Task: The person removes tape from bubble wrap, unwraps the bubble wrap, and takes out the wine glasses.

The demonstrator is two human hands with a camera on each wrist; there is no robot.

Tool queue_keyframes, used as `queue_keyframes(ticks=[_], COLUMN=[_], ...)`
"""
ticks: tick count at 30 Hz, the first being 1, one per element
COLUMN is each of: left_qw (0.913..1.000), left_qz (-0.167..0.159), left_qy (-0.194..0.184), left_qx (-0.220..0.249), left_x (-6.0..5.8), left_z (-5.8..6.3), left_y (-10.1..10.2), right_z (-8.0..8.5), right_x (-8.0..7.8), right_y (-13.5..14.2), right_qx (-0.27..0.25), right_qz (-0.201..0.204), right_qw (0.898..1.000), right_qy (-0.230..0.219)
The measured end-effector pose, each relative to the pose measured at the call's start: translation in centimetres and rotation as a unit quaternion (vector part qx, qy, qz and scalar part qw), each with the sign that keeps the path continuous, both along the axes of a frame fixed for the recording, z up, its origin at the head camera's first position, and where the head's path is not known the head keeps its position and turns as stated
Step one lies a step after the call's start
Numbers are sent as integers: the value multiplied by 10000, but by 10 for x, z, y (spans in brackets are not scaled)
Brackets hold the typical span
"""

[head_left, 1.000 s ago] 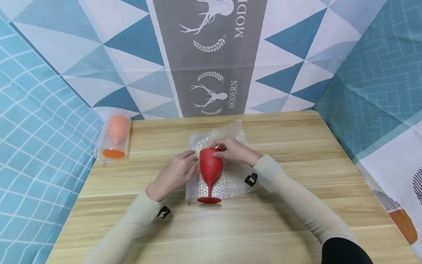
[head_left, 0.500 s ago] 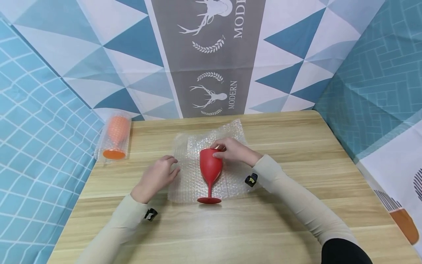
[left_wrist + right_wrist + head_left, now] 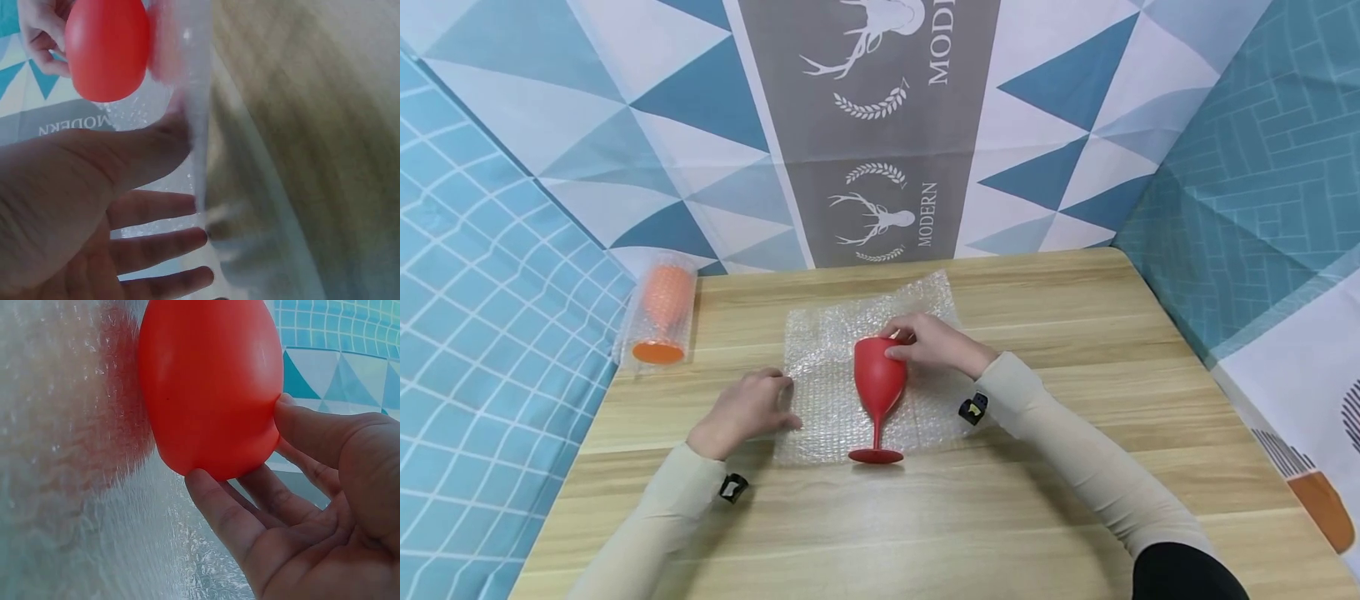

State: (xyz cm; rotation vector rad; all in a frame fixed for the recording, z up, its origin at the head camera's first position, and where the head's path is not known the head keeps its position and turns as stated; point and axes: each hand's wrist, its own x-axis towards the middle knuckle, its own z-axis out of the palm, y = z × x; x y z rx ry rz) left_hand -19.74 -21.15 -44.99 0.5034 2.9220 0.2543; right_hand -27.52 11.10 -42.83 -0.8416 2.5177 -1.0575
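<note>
A red goblet (image 3: 880,375) lies on a flat sheet of bubble wrap (image 3: 820,383), its foot toward me. My right hand (image 3: 928,342) grips the goblet by its rim, thumb on the outside; the right wrist view shows the fingertips (image 3: 203,484) around the end of the red bowl (image 3: 209,387). At the sheet's left edge rests my left hand (image 3: 745,408). The left wrist view has its fingers (image 3: 162,244) spread and nearly straight along the wrap's edge, apart from the goblet. Part of the sheet is hidden under the goblet and right hand.
An orange goblet (image 3: 664,308) wrapped in bubble wrap lies at the table's back left corner. The wooden table (image 3: 1037,292) meets a patterned cloth wall (image 3: 700,167) behind, with blue cloth (image 3: 497,333) on the left.
My left hand has moved left, away from the goblet, and the folded-over left part of the bubble wrap now lies spread out flat. The right hand and goblet have stayed put.
</note>
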Motion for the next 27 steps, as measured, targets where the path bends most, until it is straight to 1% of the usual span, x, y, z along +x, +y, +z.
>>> queue_keyframes(ticks=[4,9,13,18,21,25,27], left_qw=[9994,9981,9970,9977,9981,9983,9974], left_qz=[20,5,-102,-217,-272,-458,-713], left_qy=[-268,-169,-104,-299,-352,-245,-74], left_qx=[-237,-584,-755,-576,-432,-247,-65], left_x=[0,0,-1,-7,-13,-23,-29], left_z=[3,2,6,19,27,32,33], left_y=[0,4,9,13,14,13,13], right_z=[0,0,0,-1,1,6,8], right_x=[0,1,2,2,0,-5,-8], right_y=[0,0,0,3,6,10,14], right_qx=[-69,-83,-15,-41,-28,42,134], right_qz=[-11,-14,-1,15,32,-68,-166], right_qw=[10000,9999,10000,9998,9999,9998,9991], right_qy=[-69,-62,-64,-184,-101,203,358])
